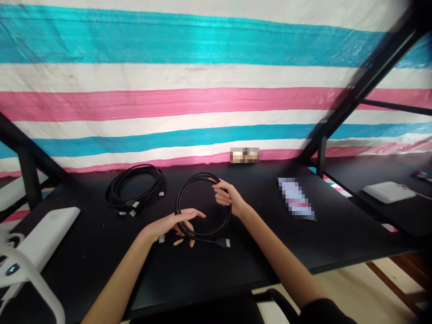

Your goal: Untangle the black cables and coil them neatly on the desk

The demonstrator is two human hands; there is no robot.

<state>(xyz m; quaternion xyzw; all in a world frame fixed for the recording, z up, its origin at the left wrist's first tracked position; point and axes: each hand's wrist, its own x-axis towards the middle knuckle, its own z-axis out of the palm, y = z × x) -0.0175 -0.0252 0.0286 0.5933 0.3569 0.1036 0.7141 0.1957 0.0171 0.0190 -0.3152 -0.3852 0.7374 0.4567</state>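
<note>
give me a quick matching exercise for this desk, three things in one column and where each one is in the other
1 looped cable
2 coiled cable bundle
3 flat white box

a lying untouched on the black table
b on the next table, far right
c gripped by right hand, left hand on it

Pairs: 1-c, 2-a, 3-b

Black cable coil (202, 207) on a black table (101, 243); backdrop (168, 90) striped turquoise, white and pink (slightly stained).

Forearms (135, 265) are bare; a black sleeve (324, 312) covers the right elbow.
</note>
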